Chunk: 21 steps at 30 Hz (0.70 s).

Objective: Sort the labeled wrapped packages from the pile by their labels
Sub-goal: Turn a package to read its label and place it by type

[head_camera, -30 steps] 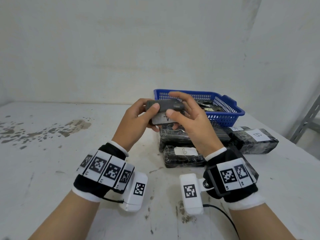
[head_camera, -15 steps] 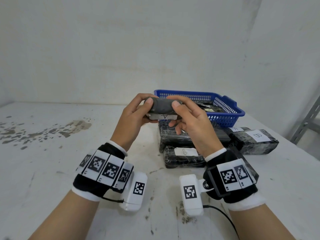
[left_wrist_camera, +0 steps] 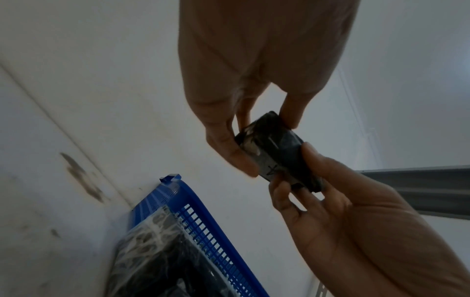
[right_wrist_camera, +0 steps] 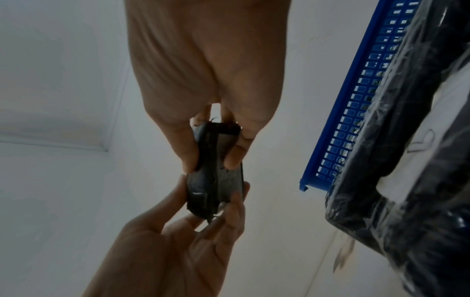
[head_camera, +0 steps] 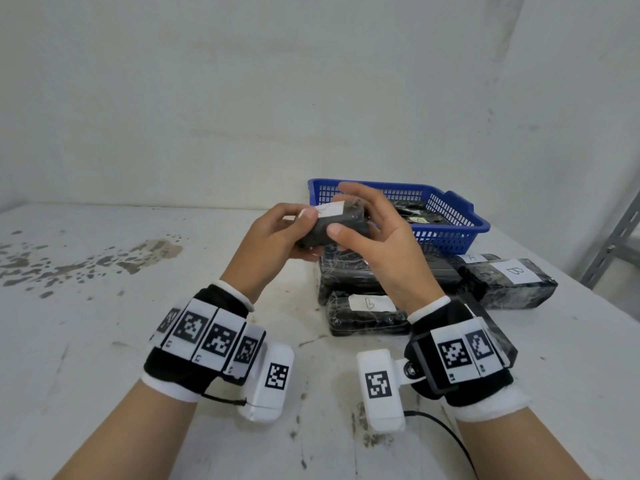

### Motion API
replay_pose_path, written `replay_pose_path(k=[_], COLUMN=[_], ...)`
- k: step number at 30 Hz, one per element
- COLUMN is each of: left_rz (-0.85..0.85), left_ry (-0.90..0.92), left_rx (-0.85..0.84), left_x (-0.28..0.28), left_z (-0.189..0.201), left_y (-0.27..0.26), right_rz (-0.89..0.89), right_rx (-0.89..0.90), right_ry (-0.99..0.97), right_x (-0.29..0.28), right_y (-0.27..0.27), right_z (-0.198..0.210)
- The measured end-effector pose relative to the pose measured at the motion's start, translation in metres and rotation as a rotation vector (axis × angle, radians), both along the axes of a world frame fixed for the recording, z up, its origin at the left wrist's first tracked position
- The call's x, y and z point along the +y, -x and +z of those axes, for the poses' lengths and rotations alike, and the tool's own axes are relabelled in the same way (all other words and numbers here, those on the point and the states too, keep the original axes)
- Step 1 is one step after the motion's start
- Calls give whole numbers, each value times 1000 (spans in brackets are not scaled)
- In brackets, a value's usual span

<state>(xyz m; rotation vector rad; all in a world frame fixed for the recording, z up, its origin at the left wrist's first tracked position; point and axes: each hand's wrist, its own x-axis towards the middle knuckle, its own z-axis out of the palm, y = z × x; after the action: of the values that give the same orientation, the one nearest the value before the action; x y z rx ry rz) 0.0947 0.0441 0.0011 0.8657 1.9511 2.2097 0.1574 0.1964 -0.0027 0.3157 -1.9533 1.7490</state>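
I hold a small black wrapped package (head_camera: 341, 225) in the air between both hands, above the pile. Its white label (head_camera: 329, 209) faces up at the far left end; I cannot read the letter. My left hand (head_camera: 304, 233) pinches the left end with thumb on top and fingers beneath. My right hand (head_camera: 343, 213) grips the right end, thumb on the near side, fingers curled over the far side. The left wrist view shows the package (left_wrist_camera: 277, 152) between the left hand (left_wrist_camera: 267, 140) and the right hand (left_wrist_camera: 330, 201). In the right wrist view the package (right_wrist_camera: 216, 170) is pinched by the right hand (right_wrist_camera: 213, 152).
Below the hands, wrapped black packages lie on the white table (head_camera: 138, 341): one with a hand-written label (head_camera: 367, 313), a stack (head_camera: 346, 271), one marked B (head_camera: 509, 282). A blue basket (head_camera: 450, 216) behind holds more packages. A metal upright (head_camera: 616, 244) stands at right.
The package has been turned over between the hands: its label faced me, then downward, and now lies on top. Both hands kept hold and stayed in about the same place.
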Motion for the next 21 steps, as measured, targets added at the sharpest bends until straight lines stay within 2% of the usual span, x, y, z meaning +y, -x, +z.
replay_pose_path(k=[4, 8, 11, 21], left_rz=[63, 44, 66, 54], left_ry=[-17, -30, -37, -69], left_rx=[106, 142, 140, 108], left_x=[-1, -2, -3, 0], left_z=[1, 1, 0, 1], left_y=[-1, -2, 0, -2], right_rz=[14, 24, 18, -19], right_rx=[-35, -32, -33, -29], right_ry=[127, 96, 54, 109], right_x=[1, 3, 4, 5], right_y=[0, -2, -2, 0], right_z=[2, 3, 3, 2])
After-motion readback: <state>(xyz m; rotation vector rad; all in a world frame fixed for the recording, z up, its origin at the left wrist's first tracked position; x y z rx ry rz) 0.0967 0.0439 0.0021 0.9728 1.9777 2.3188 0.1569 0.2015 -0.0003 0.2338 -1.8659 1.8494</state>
